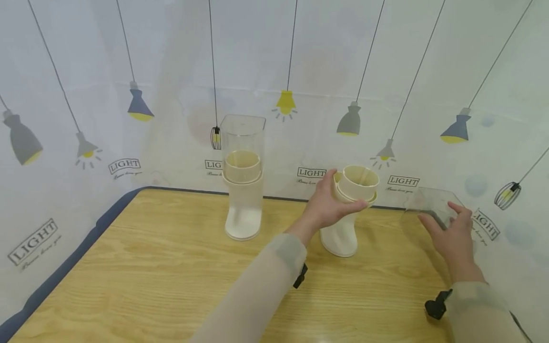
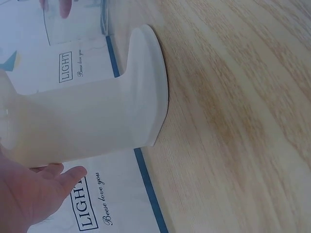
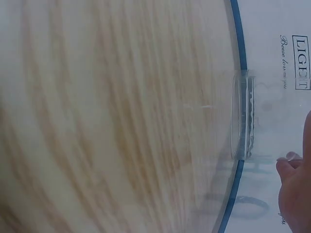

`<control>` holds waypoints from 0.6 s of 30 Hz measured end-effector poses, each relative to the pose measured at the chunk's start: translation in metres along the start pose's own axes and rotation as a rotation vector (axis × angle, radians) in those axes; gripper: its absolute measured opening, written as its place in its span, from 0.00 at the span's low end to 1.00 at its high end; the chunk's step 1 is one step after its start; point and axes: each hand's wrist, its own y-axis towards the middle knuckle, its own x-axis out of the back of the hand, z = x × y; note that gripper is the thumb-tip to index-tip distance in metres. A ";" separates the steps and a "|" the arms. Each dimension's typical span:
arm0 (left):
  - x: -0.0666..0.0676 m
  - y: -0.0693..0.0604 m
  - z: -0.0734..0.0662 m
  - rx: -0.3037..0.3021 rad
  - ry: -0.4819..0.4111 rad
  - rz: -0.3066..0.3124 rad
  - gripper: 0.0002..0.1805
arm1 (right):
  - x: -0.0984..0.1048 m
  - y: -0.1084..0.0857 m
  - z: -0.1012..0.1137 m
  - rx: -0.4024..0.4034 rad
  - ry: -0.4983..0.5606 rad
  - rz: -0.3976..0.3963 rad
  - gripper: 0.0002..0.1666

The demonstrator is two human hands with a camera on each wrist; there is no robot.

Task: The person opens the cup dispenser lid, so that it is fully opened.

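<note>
My left hand (image 1: 323, 202) grips a cream dispenser stand (image 1: 340, 233) just below its round collar (image 1: 360, 183), thumb in front. In the left wrist view the stand (image 2: 82, 119) rises from a flat rounded foot on the table, with the left hand (image 2: 36, 196) at its upper part. Off to the right, my right hand (image 1: 456, 238) holds a clear plastic container (image 1: 433, 202), apart from the stand. The see-through container (image 3: 245, 116) also shows in the right wrist view, beside the right hand (image 3: 294, 194); its outline is faint.
A second cream dispenser (image 1: 244, 207), with a clear container (image 1: 244, 131) fitted on top, stands to the left. Behind the wooden table (image 1: 171, 276) hangs a white cloth (image 1: 171, 119) printed with lamps. Black wrist mounts (image 1: 437, 305) sit on both sleeves.
</note>
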 end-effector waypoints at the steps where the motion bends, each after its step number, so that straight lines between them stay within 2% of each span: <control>1: 0.000 0.000 0.000 -0.001 -0.001 0.001 0.67 | 0.001 0.001 0.000 0.000 0.001 0.010 0.63; 18: 0.001 0.007 0.001 -0.021 -0.005 0.021 0.68 | -0.004 0.020 -0.008 0.010 -0.017 0.041 0.65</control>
